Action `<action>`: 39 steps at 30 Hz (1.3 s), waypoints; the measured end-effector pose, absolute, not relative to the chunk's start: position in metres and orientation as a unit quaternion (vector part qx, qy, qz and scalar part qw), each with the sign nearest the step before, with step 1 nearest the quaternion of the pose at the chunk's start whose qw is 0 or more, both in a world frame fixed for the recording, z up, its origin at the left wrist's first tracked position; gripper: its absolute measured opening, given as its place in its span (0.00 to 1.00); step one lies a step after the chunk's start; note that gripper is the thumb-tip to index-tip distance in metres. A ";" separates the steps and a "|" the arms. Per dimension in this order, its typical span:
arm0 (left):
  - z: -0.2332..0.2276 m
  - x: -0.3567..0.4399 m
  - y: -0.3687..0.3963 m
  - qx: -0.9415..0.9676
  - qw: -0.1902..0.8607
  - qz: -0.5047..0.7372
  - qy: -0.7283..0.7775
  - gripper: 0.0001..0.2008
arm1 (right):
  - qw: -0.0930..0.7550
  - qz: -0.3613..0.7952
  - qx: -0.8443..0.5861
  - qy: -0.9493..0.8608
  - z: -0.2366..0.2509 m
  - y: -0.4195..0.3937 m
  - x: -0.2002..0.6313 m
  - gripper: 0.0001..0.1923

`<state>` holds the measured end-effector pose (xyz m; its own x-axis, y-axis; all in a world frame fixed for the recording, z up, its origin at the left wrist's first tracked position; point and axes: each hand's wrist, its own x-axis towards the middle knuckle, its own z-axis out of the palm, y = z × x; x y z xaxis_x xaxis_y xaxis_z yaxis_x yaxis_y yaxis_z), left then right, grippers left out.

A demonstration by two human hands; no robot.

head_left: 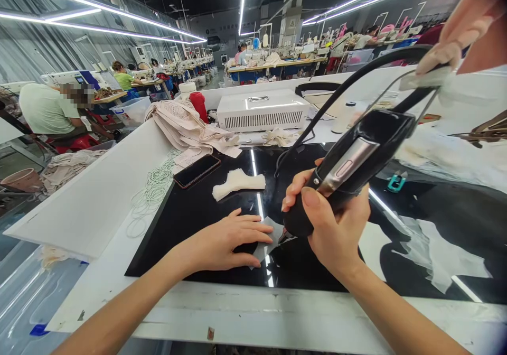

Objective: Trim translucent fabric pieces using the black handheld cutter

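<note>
The right hand (332, 228) keeps a closed grip around one black handheld tool (348, 167), its tip down at one pale fabric piece (269, 239) on the black bench (190, 217). The left hand (229, 241) lies flat, fingers spread, pressing that piece. One phone (196, 170) and one folded white piece (237, 183) lie beyond.

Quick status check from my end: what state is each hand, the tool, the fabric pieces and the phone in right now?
left hand: open, flat, pressing a dark piece on the glossy black surface.
right hand: closed around the tool's handle.
handheld tool: tilted, tip down at the pale fabric piece, cord attached.
white fabric cutout: lying loose, untouched.
phone: lying flat, screen dark.
beige fabric pile: heaped, untouched.
</note>
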<state>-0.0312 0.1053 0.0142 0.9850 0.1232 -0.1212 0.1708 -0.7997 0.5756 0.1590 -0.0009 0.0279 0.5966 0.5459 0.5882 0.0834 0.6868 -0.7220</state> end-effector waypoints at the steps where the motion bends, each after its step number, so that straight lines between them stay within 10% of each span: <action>1: 0.014 -0.031 0.106 0.947 0.309 -0.037 0.075 0.28 | 0.814 0.141 -0.370 -0.424 0.028 -0.001 0.159 0.25; 39: 0.011 -0.030 0.106 0.945 0.324 0.000 0.052 0.28 | 0.828 0.183 -0.341 -0.406 0.026 -0.007 0.132 0.25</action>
<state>-0.0300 0.1061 0.0108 0.9946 0.0989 -0.0329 0.0983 -0.7850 0.6116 0.1320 -0.0067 0.0262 0.6033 0.5798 0.5476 -0.0251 0.7001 -0.7136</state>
